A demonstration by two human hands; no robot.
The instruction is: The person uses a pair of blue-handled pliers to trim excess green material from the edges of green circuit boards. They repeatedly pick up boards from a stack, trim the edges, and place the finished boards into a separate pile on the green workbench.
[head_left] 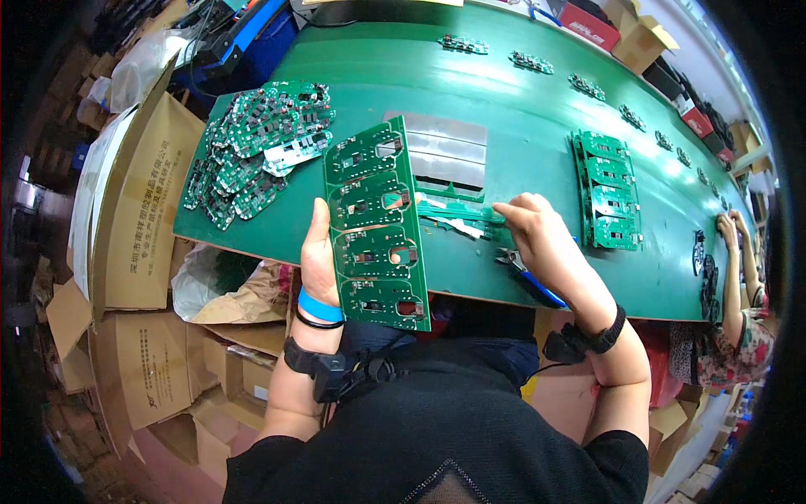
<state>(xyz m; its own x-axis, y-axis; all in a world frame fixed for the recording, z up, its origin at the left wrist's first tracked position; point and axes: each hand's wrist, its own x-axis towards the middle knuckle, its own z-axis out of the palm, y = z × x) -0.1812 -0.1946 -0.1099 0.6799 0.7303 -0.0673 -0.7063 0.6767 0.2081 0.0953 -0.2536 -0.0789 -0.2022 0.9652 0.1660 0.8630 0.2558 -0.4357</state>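
My left hand (318, 256) grips a tall green circuit board panel (375, 231) by its left edge, tilted up off the table. The panel carries several joined boards with cut-outs and small parts. My right hand (537, 231) is above the table to the right of the panel, fingers curled and fingertips pinched together. Whatever is between them, if anything, cannot be made out. Just by these fingertips lies a small heap of narrow green board strips (462, 214). Blue-handled pliers (537, 284) lie below my right hand.
A pile of loose circuit boards (269, 139) covers the table's left end. Behind the strips lies a grey metal plate (449, 151). A stack of board panels (609, 191) stands at right. Small boards (531, 62) line the far side. A co-worker's hands (732, 228) are at far right.
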